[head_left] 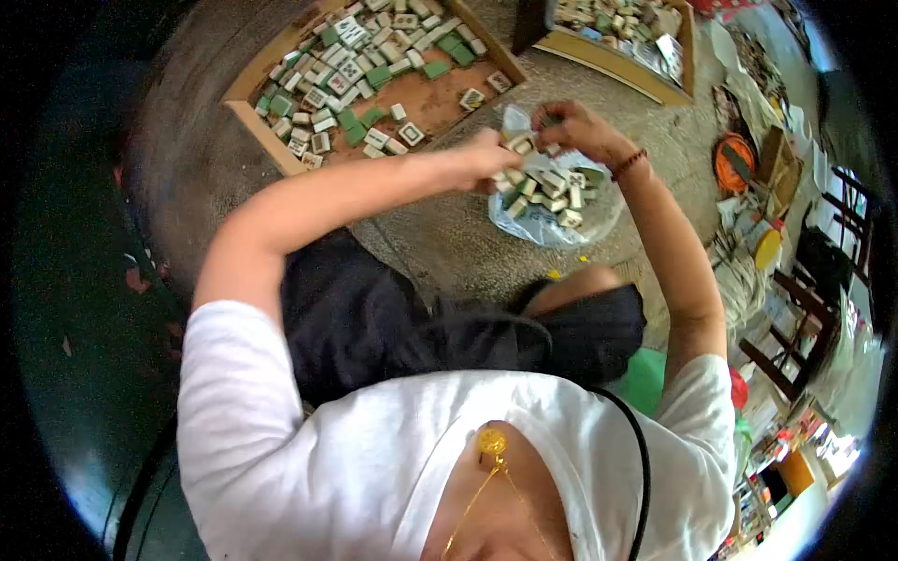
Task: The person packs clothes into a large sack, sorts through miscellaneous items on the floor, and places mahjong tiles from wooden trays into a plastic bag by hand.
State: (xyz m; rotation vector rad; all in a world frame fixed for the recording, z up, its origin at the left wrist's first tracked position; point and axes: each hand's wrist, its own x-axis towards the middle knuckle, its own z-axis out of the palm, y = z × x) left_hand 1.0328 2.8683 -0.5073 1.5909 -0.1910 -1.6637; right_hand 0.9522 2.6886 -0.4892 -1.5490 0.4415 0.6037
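Observation:
A clear plastic bag (535, 230) lies on the floor before my crossed legs, with a pile of white-and-green mahjong tiles (557, 187) in its mouth. My left hand (484, 161) is at the bag's left edge, its fingers closed around a few tiles. On the far side of the bag, my right hand (582, 131) is curled with its fingertips down, and tiles show at them. The fingers partly hide what each hand holds. Left of the bag stands a shallow wooden tray (440, 103) with many mahjong tiles, some face up, some green back up.
A second wooden box (613, 67) of tiles and small items stands beyond the bag. Along the right are an orange round item (734, 162), a yellow lid (768, 249), heaped clutter and dark wooden chairs (795, 323). A black cable (644, 467) runs over my shirt.

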